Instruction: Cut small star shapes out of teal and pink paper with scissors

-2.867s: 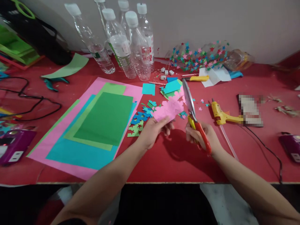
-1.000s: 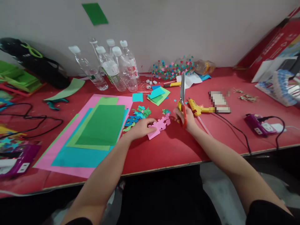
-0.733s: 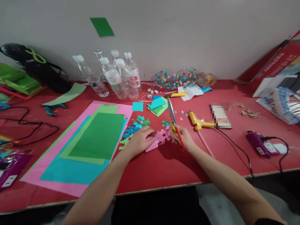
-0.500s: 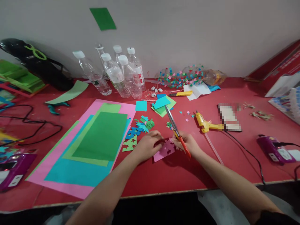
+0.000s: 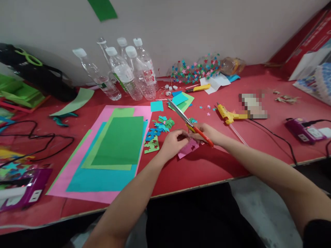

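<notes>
My right hand (image 5: 207, 133) is closed around a pair of scissors (image 5: 200, 133) with red-orange handles. The long metal blades point up and to the left, slightly apart from the red table. My left hand (image 5: 173, 144) is closed in a pinch, its fingertips meeting those of my right hand. Whatever lies between these fingertips is too small to make out. Just below both hands is a pink paper piece (image 5: 186, 150) with star-shaped holes, partly covered by the fingers. Left of my left hand lies a light green paper scrap (image 5: 152, 145) with star holes, near blue star-cut scraps (image 5: 153, 133).
Stacked coloured sheets (image 5: 117, 141) cover the table's left part. Several plastic bottles (image 5: 126, 74) stand at the wall. A star-covered bottle (image 5: 195, 71) lies behind a yellow cutter (image 5: 201, 88). To the right are a yellow glue gun (image 5: 227, 114) with its cord and a purple power strip (image 5: 301, 131).
My left fingers have come together with my right fingertips above the pink paper. The scissors are turned further left. The camera view has shifted and tilted.
</notes>
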{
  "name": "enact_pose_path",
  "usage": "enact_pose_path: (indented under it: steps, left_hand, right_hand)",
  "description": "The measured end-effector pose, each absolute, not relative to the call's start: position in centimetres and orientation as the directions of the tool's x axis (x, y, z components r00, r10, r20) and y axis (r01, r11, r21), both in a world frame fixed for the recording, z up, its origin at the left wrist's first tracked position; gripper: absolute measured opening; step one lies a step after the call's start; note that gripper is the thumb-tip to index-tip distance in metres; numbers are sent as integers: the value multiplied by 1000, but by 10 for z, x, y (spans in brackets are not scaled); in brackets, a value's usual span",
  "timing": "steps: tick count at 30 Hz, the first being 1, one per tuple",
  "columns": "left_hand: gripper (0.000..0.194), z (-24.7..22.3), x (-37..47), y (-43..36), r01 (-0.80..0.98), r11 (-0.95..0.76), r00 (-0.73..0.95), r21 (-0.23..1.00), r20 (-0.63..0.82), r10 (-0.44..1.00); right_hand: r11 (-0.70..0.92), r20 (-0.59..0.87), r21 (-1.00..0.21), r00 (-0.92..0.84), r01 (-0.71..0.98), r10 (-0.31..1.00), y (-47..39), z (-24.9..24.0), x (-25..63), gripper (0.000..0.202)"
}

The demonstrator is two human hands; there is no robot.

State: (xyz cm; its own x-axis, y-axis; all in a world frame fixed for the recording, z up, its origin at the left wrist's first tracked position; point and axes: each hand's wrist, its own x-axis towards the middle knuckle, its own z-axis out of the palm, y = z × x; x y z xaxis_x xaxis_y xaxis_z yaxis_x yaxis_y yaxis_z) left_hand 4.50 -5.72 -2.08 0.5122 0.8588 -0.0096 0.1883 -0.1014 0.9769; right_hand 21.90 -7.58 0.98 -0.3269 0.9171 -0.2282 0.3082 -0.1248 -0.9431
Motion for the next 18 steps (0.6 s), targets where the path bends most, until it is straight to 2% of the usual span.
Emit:
enact_pose_path:
  steps: [10, 18]
  left_hand:
    - [19, -19, 40, -51, 72, 70, 454, 995, -95, 886]
    - [18, -22, 42, -53, 158, -70, 491, 985, -17, 871]
  right_hand:
    - [-16, -78, -982, -322, 189, 944, -72, -6, 219, 29]
    - [-46, -94, -978, -231, 204, 968, -79, -4, 210, 24]
